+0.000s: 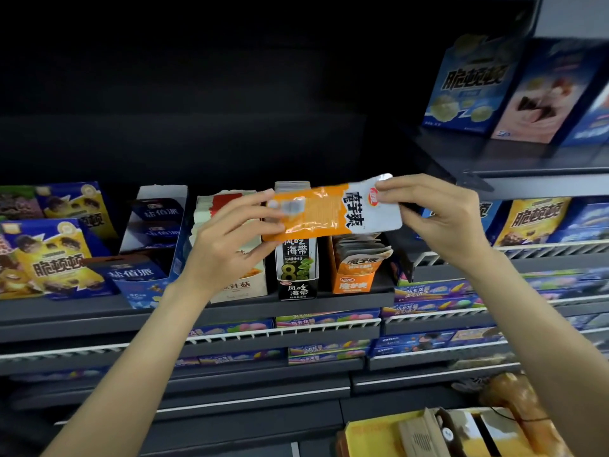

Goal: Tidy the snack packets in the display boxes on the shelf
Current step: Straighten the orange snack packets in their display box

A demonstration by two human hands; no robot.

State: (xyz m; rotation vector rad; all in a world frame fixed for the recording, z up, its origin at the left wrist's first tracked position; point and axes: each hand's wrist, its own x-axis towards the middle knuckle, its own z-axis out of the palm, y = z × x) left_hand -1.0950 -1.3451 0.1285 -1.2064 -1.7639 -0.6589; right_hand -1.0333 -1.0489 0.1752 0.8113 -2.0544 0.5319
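A flat orange-and-white foil snack packet [333, 207] is held sideways in the air in front of the shelf, stretched between both hands above the row of display boxes. The left hand [230, 239] pinches its orange end between thumb and fingers, and the right hand [438, 212] pinches the white end, fingers curled over the top edge. Directly below and slightly right stands the open orange cardboard display box [354, 275] of matching packets, which lean loosely against one another rather than standing in a neat stack. To its left is a black-and-white display box [296, 268] of seaweed snacks, and further left a cream-coloured display box [240, 285]. All three sit on the dark grey shelf ledge [296, 306]. The packet looks light, thin and pliable, with a glossy, likely slippery skin that crinkles; it will probably bend if held by one end, so gripping the sealed end margins, as now, seems soundest before sliding it upright into the orange box.
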